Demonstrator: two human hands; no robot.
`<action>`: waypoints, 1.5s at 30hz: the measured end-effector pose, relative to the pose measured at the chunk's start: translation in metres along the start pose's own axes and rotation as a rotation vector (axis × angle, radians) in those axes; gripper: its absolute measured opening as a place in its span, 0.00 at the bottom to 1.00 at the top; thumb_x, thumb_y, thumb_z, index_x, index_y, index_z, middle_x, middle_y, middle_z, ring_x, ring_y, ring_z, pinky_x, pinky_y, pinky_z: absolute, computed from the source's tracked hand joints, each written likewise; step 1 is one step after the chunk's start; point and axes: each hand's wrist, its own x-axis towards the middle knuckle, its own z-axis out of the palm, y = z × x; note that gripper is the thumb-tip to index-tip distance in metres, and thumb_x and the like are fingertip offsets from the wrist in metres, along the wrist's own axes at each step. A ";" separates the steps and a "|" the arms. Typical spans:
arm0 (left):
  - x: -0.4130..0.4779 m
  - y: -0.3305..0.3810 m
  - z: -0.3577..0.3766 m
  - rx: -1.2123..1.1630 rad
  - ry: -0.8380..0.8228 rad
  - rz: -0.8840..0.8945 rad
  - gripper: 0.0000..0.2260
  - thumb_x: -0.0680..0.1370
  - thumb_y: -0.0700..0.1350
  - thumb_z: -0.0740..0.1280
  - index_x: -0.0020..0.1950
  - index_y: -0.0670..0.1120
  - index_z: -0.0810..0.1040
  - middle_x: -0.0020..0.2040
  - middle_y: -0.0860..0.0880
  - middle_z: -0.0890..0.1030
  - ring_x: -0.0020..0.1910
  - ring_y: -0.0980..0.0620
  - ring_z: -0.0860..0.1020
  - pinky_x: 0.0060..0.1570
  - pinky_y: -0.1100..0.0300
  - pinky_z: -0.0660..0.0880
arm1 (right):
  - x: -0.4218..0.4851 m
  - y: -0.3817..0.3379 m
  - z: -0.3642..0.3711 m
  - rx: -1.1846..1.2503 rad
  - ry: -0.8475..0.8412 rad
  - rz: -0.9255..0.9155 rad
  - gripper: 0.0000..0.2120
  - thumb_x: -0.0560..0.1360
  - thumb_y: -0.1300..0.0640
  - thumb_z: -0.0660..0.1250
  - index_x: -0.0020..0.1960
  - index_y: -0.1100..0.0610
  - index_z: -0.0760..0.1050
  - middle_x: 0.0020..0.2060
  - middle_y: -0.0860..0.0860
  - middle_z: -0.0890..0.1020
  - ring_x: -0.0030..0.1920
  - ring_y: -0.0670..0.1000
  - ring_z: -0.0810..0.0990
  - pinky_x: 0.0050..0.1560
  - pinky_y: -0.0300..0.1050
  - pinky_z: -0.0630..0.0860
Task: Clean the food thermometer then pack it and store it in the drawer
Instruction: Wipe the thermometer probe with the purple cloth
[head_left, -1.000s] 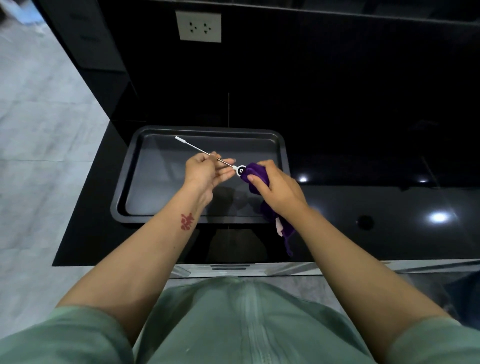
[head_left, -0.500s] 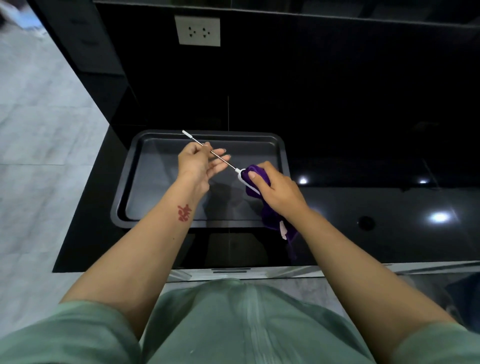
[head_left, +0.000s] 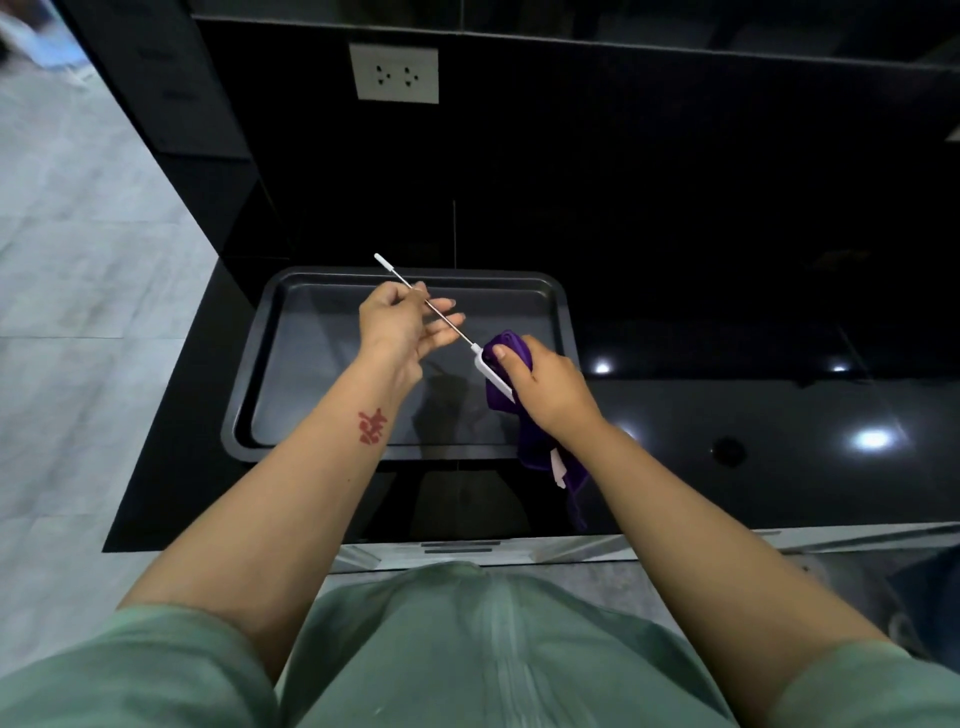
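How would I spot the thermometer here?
Find the dark tray on the black counter. Above it, two hands hold a thin metal rod with a white head, the thermometer. Its head meets the purple cloth.

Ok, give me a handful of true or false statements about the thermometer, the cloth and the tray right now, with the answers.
1. The left hand pinches the thermometer by its thin metal probe. True.
2. The right hand presses a green cloth on the thermometer's head. False: the cloth is purple.
3. The thermometer lies flat in the tray. False: both hands hold it up above the tray.
4. A wall socket sits on the dark wall behind the tray. True.
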 end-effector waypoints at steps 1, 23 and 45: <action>0.000 0.000 0.000 0.009 -0.005 0.008 0.10 0.83 0.42 0.60 0.42 0.42 0.72 0.39 0.43 0.83 0.33 0.46 0.85 0.30 0.59 0.80 | 0.000 0.000 0.000 0.045 -0.021 0.019 0.22 0.79 0.36 0.52 0.54 0.52 0.74 0.42 0.51 0.81 0.44 0.54 0.80 0.46 0.53 0.78; -0.008 0.004 0.003 0.129 -0.228 0.110 0.06 0.81 0.39 0.63 0.45 0.44 0.76 0.42 0.44 0.84 0.39 0.49 0.86 0.33 0.63 0.79 | 0.010 -0.020 -0.005 0.346 -0.098 0.021 0.20 0.75 0.33 0.56 0.53 0.44 0.78 0.47 0.45 0.83 0.47 0.43 0.79 0.47 0.41 0.75; 0.010 0.015 0.005 0.077 -0.043 0.194 0.07 0.81 0.40 0.64 0.43 0.44 0.71 0.37 0.45 0.80 0.33 0.53 0.84 0.31 0.62 0.79 | 0.011 -0.023 -0.006 0.468 -0.077 0.066 0.13 0.77 0.36 0.59 0.48 0.41 0.78 0.39 0.45 0.84 0.37 0.40 0.82 0.35 0.30 0.73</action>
